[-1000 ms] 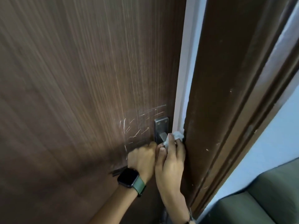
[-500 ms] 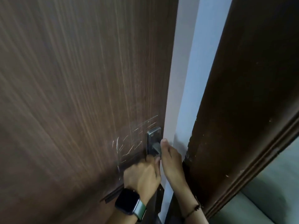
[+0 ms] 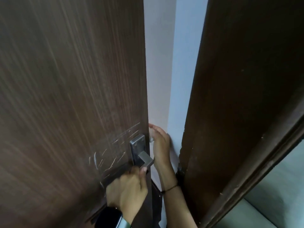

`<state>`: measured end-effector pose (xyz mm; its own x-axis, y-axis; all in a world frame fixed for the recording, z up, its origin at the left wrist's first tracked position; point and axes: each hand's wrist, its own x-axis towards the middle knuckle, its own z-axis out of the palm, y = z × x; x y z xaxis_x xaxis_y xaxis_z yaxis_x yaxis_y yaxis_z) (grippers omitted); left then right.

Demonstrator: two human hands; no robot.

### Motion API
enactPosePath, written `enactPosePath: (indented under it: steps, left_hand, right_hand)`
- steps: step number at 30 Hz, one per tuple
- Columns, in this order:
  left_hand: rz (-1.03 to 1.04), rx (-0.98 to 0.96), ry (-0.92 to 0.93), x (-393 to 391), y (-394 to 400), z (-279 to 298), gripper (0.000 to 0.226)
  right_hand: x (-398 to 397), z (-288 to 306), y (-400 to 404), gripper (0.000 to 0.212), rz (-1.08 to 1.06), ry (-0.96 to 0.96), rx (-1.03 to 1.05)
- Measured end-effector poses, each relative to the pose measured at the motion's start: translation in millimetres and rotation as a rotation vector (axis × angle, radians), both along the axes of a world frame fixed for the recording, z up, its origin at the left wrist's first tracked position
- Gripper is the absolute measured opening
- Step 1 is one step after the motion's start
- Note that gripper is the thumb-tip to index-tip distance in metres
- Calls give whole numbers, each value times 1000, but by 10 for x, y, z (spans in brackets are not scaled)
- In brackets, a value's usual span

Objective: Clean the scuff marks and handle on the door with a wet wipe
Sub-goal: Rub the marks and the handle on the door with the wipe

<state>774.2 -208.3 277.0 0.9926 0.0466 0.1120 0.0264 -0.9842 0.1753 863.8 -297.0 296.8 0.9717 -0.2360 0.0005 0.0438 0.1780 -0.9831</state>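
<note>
The dark brown wooden door (image 3: 65,96) fills the left of the view and stands ajar. White scuff marks (image 3: 108,155) streak its face just left of the metal lever handle (image 3: 143,157) and its plate. My left hand (image 3: 128,191), with a watch on the wrist, grips the lever's lower end. My right hand (image 3: 160,143) reaches through the gap behind the door's edge, pressing a crumpled white wet wipe (image 3: 151,134) there. Most of the wipe is hidden by the door edge and my fingers.
The dark brown door frame (image 3: 238,112) stands at the right, chipped along its edge. A pale wall (image 3: 172,63) shows through the gap. A grey-green cushioned seat (image 3: 271,209) sits at the bottom right.
The door has swung further open and the gap has widened. My right hand moved with the wipe from the lever to behind the door's edge. My left hand stays on the lever.
</note>
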Motion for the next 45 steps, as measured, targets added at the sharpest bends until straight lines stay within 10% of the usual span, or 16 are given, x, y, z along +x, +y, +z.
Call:
enactPosePath:
  steps: [13, 45]
  left_hand:
    - [31, 3, -51, 24, 58, 3, 39]
    - [31, 30, -113, 142, 103, -47, 40]
  right_hand:
    - [8, -210, -10, 18, 211, 1, 366]
    - [320, -389, 96, 27, 169, 73, 182]
